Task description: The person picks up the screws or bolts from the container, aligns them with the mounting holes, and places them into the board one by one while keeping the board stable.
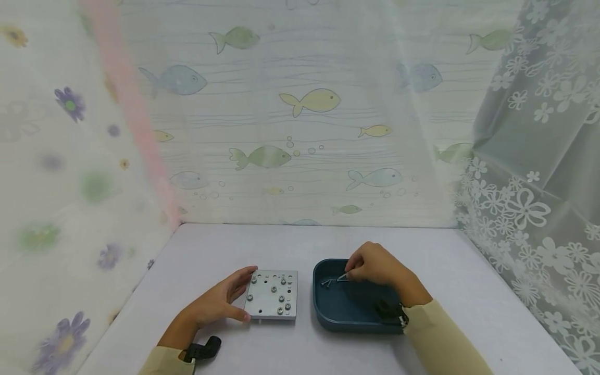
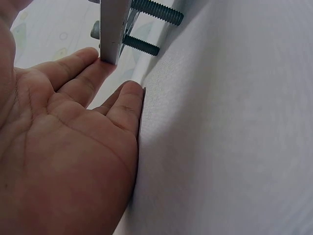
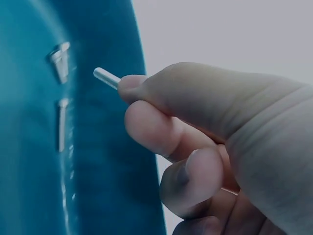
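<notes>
A square silver metal plate point(image 1: 264, 301) stands slightly above the white table, several socket-head bolts set in its holes. Threaded bolt shanks point(image 2: 157, 12) stick out beneath it in the left wrist view. My left hand point(image 1: 213, 304) grips the plate's left side, thumb at the near corner and fingers at the far one. Over the blue tray point(image 1: 347, 324), my right hand point(image 1: 379, 265) pinches a small silver bolt point(image 3: 106, 78) between thumb and forefinger; its head is hidden by the fingers. Several loose bolts point(image 3: 61, 126) lie on the tray floor.
The white tabletop point(image 1: 244, 245) holds the plate on the left and the tray on the right. A fish-print curtain point(image 1: 309, 156) hangs behind, a flowered one point(image 1: 70, 208) on the left and a lacy one point(image 1: 539, 208) on the right. Each wrist wears a black camera strap.
</notes>
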The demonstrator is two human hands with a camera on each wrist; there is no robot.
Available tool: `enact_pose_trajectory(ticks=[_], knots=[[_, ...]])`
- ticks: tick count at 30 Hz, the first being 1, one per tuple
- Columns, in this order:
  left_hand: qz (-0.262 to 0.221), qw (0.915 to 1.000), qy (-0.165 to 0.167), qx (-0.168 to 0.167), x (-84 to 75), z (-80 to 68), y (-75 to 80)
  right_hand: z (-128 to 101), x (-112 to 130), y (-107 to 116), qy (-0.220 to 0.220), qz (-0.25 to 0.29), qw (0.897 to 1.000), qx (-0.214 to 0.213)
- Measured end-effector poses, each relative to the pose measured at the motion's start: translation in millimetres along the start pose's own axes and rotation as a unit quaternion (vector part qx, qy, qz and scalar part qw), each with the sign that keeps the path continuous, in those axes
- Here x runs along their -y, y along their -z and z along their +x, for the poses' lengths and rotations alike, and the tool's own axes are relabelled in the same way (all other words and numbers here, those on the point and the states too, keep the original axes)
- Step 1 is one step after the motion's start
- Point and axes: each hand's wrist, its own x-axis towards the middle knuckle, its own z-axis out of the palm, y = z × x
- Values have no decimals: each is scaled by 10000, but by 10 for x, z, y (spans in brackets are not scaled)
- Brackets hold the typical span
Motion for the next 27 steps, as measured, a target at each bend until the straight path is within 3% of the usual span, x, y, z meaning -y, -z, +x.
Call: enact_pose_trajectory(ticks=[9,27], knots=[[-16,10000,-4,14,7,14,0,-14,79,13,5,454,9989,-95],[4,10000,17,-12,5,-11,6,146,495,-79,556,140,9972,-489]])
